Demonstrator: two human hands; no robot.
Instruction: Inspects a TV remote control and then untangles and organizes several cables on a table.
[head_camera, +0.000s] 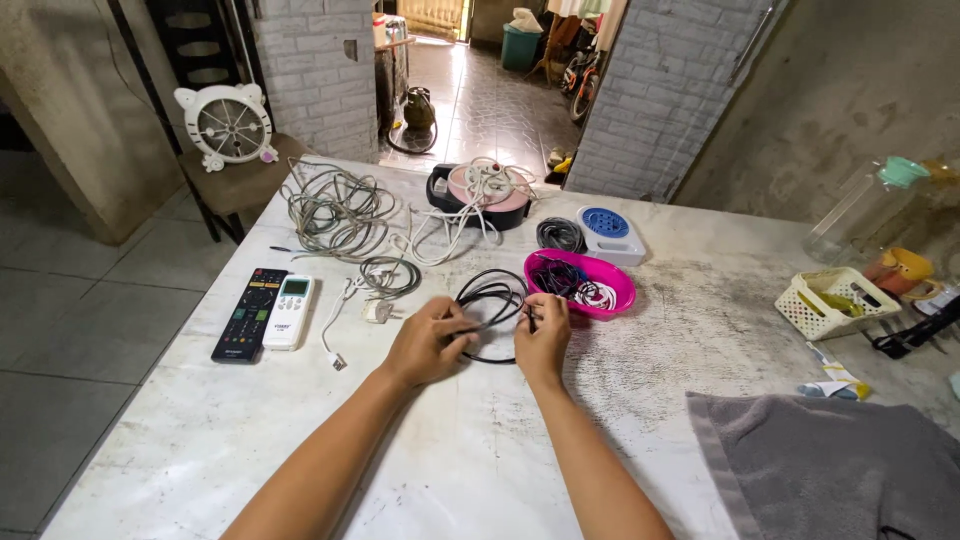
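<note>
A black cable lies coiled in loops on the white marble table, near its middle. My left hand pinches the coil at its left side. My right hand grips the same coil at its right side, thumb on top. Just behind my right hand sits a pink bowl holding more dark and white cables. A small grey coil and a white plug lie left of the black cable.
A black remote and a white remote lie at the left. A tangle of grey cords, a pink cord reel and a blue-white gadget are behind. A grey towel and white basket are at right.
</note>
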